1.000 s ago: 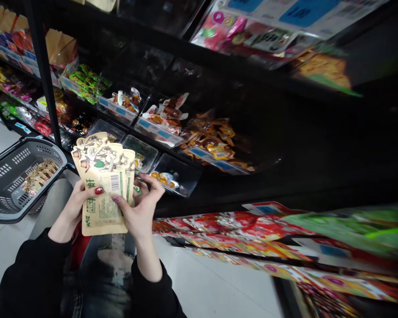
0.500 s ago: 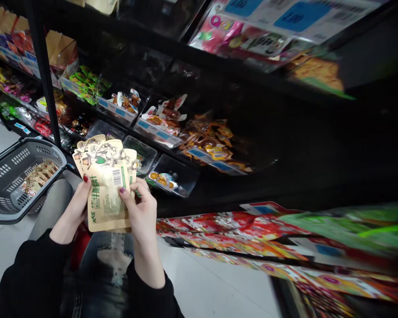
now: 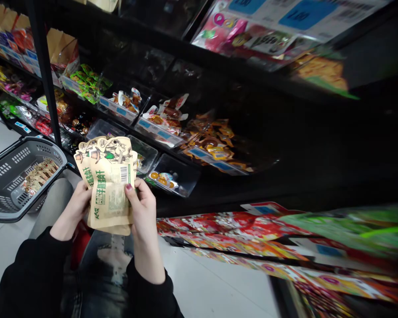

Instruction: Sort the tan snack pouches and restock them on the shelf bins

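Note:
Several tan snack packets (image 3: 112,194) with green lettering, a barcode and drawn figures along the top are fanned out above my knees. My right hand (image 3: 142,207) is closed on their right side, its thumb pressed flat on the front packet. On the left, my left hand (image 3: 77,205) grips the edge of the packets behind; its fingertips are hidden by the front packet. A grey shopping basket (image 3: 61,152) stands on the floor to the left, and similar-looking packets (image 3: 40,176) lie inside it.
Black shelves run ahead with clear bins of wrapped snacks (image 3: 212,141). A nearly bare bin (image 3: 185,181) holds a few orange-and-white pieces close to my right hand. Rows of red packets (image 3: 225,225) hang at the right, above the pale floor (image 3: 212,287).
The front packet has shifted slightly right and up, showing more of the packet behind it. My left thumb has slipped from the front packet to behind its edge.

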`<state>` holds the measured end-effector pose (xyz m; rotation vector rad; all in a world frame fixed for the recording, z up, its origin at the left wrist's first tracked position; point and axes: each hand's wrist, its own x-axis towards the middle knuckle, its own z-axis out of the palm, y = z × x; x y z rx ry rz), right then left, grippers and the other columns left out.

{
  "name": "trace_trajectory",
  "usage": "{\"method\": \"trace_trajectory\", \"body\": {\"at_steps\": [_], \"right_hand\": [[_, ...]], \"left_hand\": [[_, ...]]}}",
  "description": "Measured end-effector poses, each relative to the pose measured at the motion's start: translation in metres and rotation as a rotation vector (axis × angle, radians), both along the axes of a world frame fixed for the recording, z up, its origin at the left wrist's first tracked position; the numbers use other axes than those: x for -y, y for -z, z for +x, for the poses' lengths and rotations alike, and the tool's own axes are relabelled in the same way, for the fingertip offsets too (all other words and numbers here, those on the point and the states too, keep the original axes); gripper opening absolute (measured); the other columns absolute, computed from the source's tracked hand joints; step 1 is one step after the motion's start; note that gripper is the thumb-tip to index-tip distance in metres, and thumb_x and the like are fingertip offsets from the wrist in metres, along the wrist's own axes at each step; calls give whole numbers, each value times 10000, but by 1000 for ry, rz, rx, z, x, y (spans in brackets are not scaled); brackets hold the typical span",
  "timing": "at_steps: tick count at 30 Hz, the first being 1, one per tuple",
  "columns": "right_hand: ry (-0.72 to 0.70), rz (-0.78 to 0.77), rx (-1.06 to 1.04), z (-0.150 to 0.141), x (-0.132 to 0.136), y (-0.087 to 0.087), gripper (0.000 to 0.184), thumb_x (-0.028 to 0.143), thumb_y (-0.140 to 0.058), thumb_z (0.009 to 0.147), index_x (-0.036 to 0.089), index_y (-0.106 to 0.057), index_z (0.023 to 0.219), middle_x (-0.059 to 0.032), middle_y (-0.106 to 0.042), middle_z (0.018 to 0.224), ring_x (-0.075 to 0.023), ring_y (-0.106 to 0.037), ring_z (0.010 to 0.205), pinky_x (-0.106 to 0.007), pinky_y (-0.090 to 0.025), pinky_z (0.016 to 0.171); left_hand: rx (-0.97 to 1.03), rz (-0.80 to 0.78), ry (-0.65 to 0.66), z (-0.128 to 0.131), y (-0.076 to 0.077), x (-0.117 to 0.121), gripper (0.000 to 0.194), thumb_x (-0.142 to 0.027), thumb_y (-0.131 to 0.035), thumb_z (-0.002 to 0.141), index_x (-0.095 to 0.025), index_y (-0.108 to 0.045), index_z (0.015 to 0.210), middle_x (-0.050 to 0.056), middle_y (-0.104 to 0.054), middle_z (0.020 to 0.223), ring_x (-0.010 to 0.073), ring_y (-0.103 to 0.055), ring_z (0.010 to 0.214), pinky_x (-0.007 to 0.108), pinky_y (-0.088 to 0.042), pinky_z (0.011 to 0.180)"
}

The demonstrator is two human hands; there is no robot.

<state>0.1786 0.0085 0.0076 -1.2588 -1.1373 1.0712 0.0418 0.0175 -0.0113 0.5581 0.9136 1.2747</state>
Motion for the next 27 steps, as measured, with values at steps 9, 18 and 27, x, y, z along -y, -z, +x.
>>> {"method": "trace_trajectory", "body": {"at_steps": [9,18,27], "right_hand": [[94,131,-3,10,-5,-7,281,385,-584,816,215,-429,655,-10,-540,868,-167,-518,827,-295,-406,751],[370,429,829,-25,43,-31,144,205,-553,864,273,-547,737,-66,-631,1129,-257,-565,1046,-454,-430,907],[83,445,844,-35,31,-17,130,291,-597,838,293,-648,958,-62,-548,1328,-294,-492,1139,-512,-416,950]], "left_hand": [[-24,-6,-148,2,4,-1,330,-276,-832,534,-126,-735,811,92,-764,807,309,-708,848,373,-566,716],[-312,35,-336,8,0,3,367,-286,-802,614,-121,-721,932,113,-746,1019,272,-689,942,336,-538,800],[-305,69,-337,3,0,3,144,-185,-715,607,-140,-699,744,26,-738,758,188,-662,687,272,-528,661]]}}
